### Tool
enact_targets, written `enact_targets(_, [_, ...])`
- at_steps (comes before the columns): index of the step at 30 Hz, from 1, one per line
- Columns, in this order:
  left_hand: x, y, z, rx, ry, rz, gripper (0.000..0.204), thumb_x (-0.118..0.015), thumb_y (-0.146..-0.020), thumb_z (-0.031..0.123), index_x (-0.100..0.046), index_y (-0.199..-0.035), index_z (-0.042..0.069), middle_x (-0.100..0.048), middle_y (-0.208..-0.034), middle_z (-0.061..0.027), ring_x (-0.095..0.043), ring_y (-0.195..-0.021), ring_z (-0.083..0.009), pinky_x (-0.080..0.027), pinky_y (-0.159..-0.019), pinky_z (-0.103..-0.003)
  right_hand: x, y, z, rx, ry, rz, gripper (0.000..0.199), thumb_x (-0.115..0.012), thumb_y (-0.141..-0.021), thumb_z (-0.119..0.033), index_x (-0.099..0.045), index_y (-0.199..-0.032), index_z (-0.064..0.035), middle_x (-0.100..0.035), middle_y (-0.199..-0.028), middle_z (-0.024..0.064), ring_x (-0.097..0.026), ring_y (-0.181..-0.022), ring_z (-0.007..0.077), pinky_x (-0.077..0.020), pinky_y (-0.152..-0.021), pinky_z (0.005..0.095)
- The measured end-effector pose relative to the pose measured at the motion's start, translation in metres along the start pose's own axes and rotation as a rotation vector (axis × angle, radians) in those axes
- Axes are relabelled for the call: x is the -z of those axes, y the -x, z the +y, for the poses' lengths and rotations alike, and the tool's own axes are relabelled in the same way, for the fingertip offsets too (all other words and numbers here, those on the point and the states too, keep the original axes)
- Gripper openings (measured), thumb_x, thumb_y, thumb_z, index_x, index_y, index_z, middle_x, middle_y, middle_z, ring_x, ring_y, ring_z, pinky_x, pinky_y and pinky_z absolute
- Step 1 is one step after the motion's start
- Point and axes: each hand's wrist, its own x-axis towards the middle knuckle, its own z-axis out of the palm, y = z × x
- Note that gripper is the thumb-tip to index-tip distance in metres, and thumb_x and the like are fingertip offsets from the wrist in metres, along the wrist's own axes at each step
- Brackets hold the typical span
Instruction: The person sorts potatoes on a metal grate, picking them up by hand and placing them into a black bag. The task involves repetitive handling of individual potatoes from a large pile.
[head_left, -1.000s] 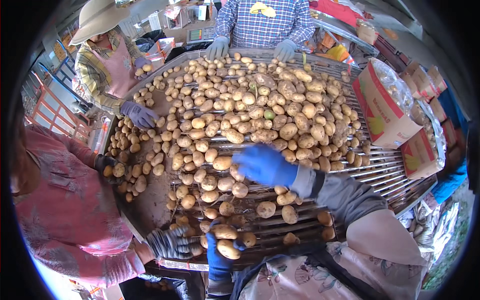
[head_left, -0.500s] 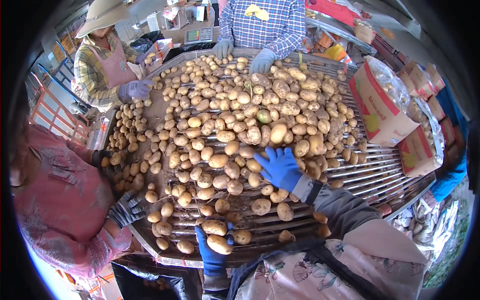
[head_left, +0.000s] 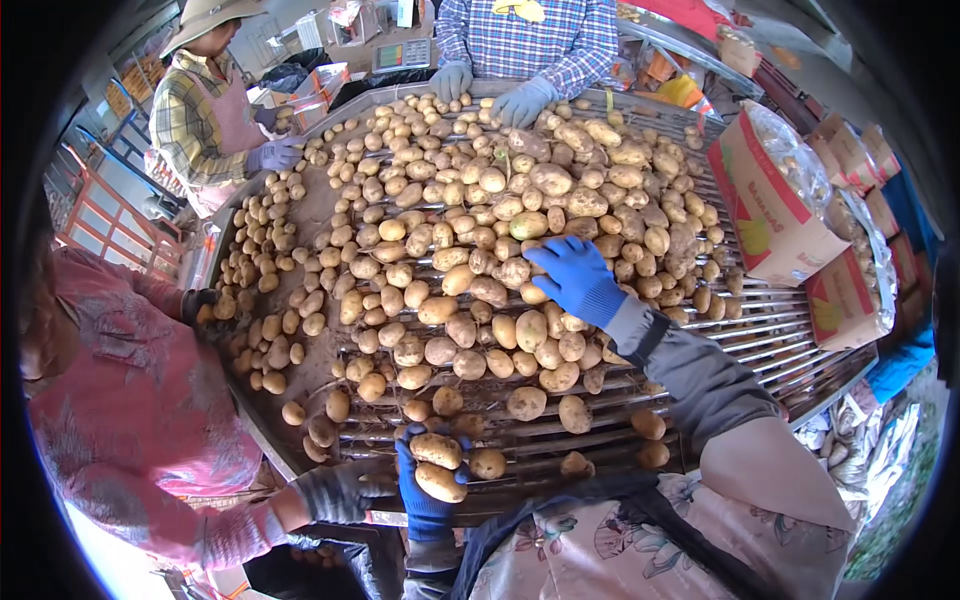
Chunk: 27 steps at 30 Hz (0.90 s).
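In my left hand (head_left: 424, 502), gloved in blue, two potatoes (head_left: 439, 482) are gripped one above the other at the near edge of the slatted sorting table (head_left: 500, 508). My right hand (head_left: 578, 282), in the same kind of blue glove, reaches over the big heap of potatoes (head_left: 550, 180). Its fingers are stretched out and lie on the potatoes, with none lifted in them. Loose potatoes (head_left: 527, 403) lie on the slats between my two hands.
A co-worker's striped glove (head_left: 340, 490) is close to my left hand, above a dark-lined bin (head_left: 310, 570). Across the table are a person's grey gloves (head_left: 525, 102); far left, another's purple glove (head_left: 275, 155). Cardboard boxes (head_left: 775, 200) stand at the right edge.
My right hand has moved farther up the heap, and potatoes around it have shifted. The near-left co-worker's glove has moved from the potatoes toward the bin. My left hand keeps its two potatoes.
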Motion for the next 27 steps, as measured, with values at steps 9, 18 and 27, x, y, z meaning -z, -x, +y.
enact_targets(9, [0.015, -0.005, 0.003, 0.017, -0.081, -0.133, 0.048, -0.036, -0.102, 0.059, -0.052, -0.133, 0.026, -0.061, -0.126, -0.0084, -0.061, -0.109, -0.0387, -0.054, -0.055, -0.042, -0.036, -0.042, 0.012, 0.027, -0.126, -0.346, 0.042, -0.069, -0.084, -0.042, -0.065, -0.119, -0.0207, -0.062, -0.112, 0.0029, -0.054, -0.106, 0.0272, -0.0424, -0.090, 0.0461])
enact_targets(18, [0.004, -0.002, 0.001, -0.038, -0.143, -0.094, 0.044, -0.038, -0.104, 0.054, -0.050, -0.130, 0.021, -0.061, -0.125, -0.0089, -0.065, -0.101, -0.0365, -0.057, -0.055, -0.043, 0.000, 0.035, -0.038, 0.311, 0.017, -0.244, 0.060, -0.070, -0.082, -0.047, -0.054, -0.133, -0.0193, -0.056, -0.123, 0.0063, -0.050, -0.115, 0.0291, -0.0374, -0.101, 0.0504])
enact_targets(27, [0.004, -0.001, 0.001, -0.095, -0.058, 0.033, 0.041, -0.038, -0.104, 0.052, -0.052, -0.125, 0.020, -0.062, -0.123, -0.0146, -0.066, -0.098, -0.0388, -0.057, -0.054, -0.043, 0.030, 0.024, -0.058, -0.049, -0.743, -0.129, 0.048, -0.082, -0.075, -0.019, -0.053, -0.113, -0.0083, -0.053, -0.107, 0.0118, -0.061, -0.093, 0.0286, -0.0514, -0.080, 0.0384])
